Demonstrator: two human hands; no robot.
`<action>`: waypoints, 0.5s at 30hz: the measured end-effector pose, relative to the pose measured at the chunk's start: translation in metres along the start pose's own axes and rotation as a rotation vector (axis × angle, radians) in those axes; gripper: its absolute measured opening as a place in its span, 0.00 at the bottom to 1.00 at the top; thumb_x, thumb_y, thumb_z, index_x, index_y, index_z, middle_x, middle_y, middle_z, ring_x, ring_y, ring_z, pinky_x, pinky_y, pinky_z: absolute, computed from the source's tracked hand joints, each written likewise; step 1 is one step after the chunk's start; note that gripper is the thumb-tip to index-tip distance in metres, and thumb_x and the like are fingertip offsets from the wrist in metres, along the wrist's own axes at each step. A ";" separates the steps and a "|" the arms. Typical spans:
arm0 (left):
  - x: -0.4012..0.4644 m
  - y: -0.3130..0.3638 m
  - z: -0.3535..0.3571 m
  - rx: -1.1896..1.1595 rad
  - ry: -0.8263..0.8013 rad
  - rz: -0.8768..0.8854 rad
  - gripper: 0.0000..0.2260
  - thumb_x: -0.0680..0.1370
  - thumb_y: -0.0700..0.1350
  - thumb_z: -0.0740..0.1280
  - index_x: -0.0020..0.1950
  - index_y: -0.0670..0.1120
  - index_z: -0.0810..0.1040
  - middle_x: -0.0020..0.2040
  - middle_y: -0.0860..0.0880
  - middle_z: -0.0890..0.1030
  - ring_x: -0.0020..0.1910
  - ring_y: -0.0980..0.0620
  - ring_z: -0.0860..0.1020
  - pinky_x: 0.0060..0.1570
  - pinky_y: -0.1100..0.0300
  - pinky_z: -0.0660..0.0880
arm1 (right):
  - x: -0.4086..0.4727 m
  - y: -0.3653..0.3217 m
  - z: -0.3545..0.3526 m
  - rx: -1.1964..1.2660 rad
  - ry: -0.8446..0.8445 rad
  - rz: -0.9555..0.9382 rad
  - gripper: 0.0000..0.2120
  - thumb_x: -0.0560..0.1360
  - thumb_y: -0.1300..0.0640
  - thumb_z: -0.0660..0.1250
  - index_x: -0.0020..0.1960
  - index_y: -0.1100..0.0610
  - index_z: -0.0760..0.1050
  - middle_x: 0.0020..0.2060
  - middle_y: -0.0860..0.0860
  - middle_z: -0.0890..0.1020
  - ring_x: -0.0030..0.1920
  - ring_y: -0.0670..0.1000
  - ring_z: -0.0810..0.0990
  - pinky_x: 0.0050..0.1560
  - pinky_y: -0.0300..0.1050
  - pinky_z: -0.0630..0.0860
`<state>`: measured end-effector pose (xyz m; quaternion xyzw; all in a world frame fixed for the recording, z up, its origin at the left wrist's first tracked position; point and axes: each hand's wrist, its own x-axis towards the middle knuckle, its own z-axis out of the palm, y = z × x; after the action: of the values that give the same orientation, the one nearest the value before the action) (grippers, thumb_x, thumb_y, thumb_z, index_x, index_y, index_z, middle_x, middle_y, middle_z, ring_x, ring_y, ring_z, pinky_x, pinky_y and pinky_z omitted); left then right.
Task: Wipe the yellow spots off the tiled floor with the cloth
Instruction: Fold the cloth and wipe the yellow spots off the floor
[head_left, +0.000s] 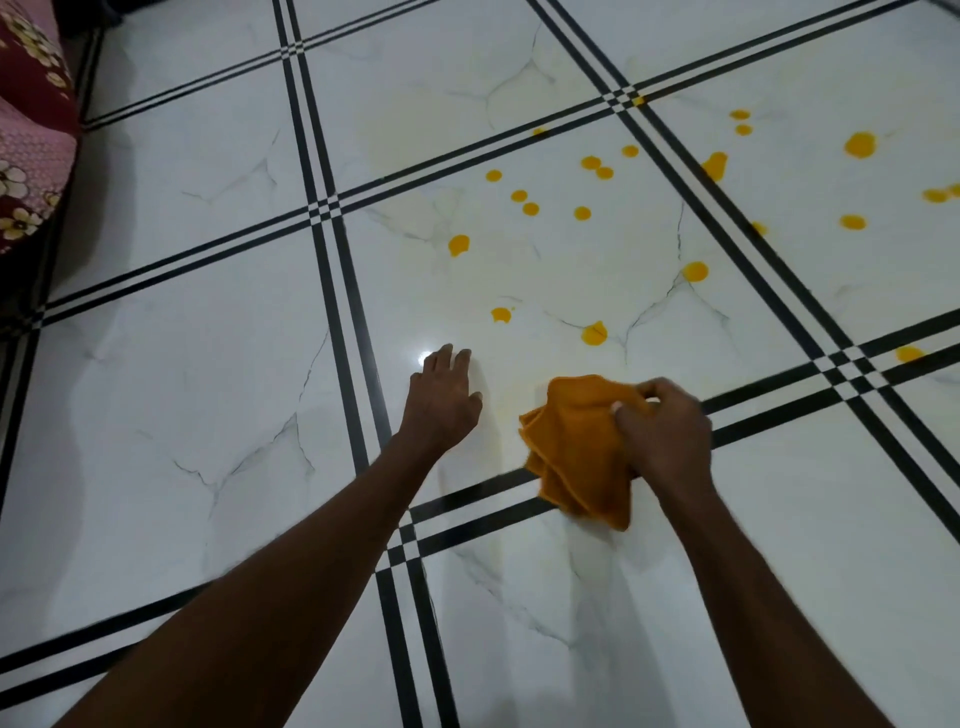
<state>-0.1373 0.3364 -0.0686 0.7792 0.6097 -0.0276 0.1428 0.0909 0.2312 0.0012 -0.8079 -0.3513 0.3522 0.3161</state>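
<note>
Presently observed, all places given from the cloth:

Cloth: orange cloth (576, 452), bunched and folded in several layers, its lower edge lying over the black double lines (467, 499) of a tile joint on the floor (208, 389).

Right hand: right hand (662, 431) closed on the cloth's right side, fingers curled into the fabric, thumb pressed on top; forearm runs down to the lower right corner.

Left hand: left hand (444, 402) just left of the cloth, not touching it, fingers spread and extended, palm down, holding nothing (whether it bears on the tile cannot be told).

Spots, near: yellow spots (595, 333) sit on the same tile above the cloth, apart from it; one more (501, 314) lies up and left, another (458, 244) farther up.

Spots, far: a scatter of small round spots (524, 202) well above the cloth; larger ones (860, 144) well up and right on the neighbouring tile, and one (909, 354) right of the cloth beside a line crossing.

Smear: a faint yellowish haze on the tile directly left of the cloth and above it.

Floor: white marbled tiles, glossy, with a light glare at the left hand's fingertips.

Fabric: maroon floral fabric (31, 130) far up and left of the cloth, at the frame edge.
</note>
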 end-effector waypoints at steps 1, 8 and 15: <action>0.001 0.001 0.000 0.000 0.005 0.002 0.29 0.81 0.49 0.63 0.79 0.43 0.60 0.79 0.40 0.60 0.78 0.41 0.59 0.72 0.43 0.63 | 0.002 -0.010 -0.010 -0.024 0.089 -0.086 0.10 0.77 0.58 0.69 0.57 0.59 0.79 0.48 0.54 0.82 0.50 0.55 0.78 0.52 0.46 0.73; 0.009 0.006 0.000 0.011 0.021 0.013 0.29 0.81 0.50 0.63 0.79 0.43 0.60 0.79 0.40 0.61 0.78 0.41 0.60 0.71 0.44 0.64 | 0.030 -0.038 -0.005 -0.386 0.245 -0.559 0.10 0.78 0.59 0.68 0.58 0.52 0.80 0.47 0.51 0.83 0.44 0.50 0.78 0.44 0.44 0.73; 0.015 0.011 0.004 -0.022 0.021 0.013 0.27 0.82 0.49 0.62 0.79 0.43 0.61 0.79 0.40 0.61 0.78 0.41 0.60 0.72 0.44 0.63 | 0.024 0.035 0.037 -0.720 -0.113 -0.495 0.16 0.82 0.48 0.61 0.58 0.59 0.79 0.53 0.58 0.83 0.51 0.59 0.81 0.55 0.55 0.78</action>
<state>-0.1225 0.3474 -0.0738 0.7818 0.6063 -0.0117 0.1453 0.0862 0.2401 -0.0539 -0.7375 -0.6512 0.1647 0.0697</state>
